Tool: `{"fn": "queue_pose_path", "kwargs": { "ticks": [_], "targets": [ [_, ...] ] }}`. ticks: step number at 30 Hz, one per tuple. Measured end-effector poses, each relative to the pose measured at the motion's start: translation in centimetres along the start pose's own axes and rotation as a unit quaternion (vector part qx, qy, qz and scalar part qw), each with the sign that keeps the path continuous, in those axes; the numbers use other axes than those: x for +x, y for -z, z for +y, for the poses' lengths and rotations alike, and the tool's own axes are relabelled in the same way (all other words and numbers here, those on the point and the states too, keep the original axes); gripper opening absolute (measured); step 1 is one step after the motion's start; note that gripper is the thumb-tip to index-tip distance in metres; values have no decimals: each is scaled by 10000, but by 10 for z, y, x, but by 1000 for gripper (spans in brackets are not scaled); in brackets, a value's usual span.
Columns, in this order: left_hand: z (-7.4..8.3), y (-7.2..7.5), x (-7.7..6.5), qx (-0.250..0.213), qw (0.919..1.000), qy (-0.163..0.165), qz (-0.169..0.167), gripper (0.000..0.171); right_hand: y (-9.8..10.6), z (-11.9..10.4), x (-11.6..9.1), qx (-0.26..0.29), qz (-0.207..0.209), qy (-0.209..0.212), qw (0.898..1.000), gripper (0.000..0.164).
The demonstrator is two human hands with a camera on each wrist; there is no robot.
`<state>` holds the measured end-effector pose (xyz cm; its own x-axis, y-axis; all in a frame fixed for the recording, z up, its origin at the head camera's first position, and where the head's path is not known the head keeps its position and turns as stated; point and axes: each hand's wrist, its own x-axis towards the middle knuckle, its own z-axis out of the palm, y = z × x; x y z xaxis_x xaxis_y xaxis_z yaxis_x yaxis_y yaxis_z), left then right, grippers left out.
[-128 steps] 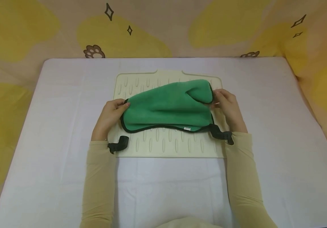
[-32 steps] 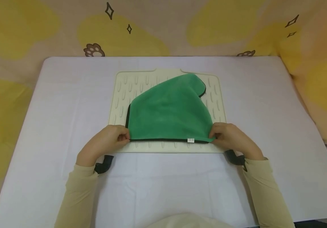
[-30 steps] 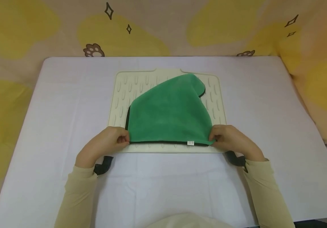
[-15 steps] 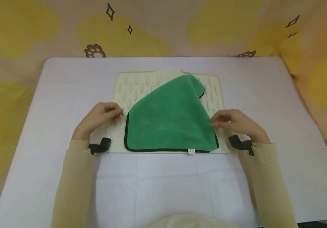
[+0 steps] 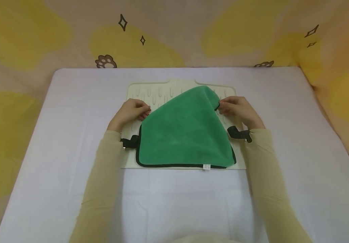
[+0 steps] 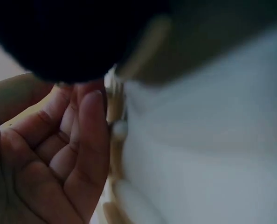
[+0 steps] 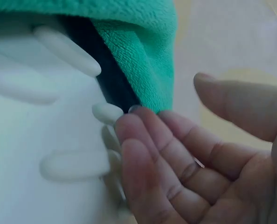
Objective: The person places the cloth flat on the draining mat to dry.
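Observation:
A green towel with black edging and a small white label lies over the mat, its front edge spread along the mat's near side. At the far right its corner is folded over. My right hand has its fingertips at that folded corner. The right wrist view shows those fingertips against the black edging, with the thumb held apart. Loosely bent, my left hand hovers by the towel's slanting far-left edge and holds nothing visible; a dark shape hides its thumb tip in the left wrist view.
The cream mat with raised oval ribs rests on a white-covered table. A yellow patterned cloth hangs behind and at both sides. Black wrist mounts stick out inward from the sleeves.
Both hands have let go of the towel's near corners and moved forward to its far part. Before that, they drew the near edge toward the body and laid it down.

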<state>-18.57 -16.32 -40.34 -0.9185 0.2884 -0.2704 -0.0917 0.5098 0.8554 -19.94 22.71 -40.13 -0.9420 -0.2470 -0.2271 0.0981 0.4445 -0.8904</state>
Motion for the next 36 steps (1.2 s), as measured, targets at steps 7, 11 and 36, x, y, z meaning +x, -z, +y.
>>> {"fn": "queue_pose_path", "kwargs": {
  "ticks": [7, 11, 36],
  "targets": [
    [3, -14, -2, 653, 9976, 232, 24, 24, -5, 3, 5, -24, 367, -283, 9989, 33],
    [5, -18, -8, 1075, 9936, 335, 13, 25, -13, 6, 5, 419, 780, -473, 9949, 33],
    [-1, -18, -10, 139, 9983, -310, -468, 24, -28, 10, 8, -523, 1356, -564, 9878, 28]
  ]
}}
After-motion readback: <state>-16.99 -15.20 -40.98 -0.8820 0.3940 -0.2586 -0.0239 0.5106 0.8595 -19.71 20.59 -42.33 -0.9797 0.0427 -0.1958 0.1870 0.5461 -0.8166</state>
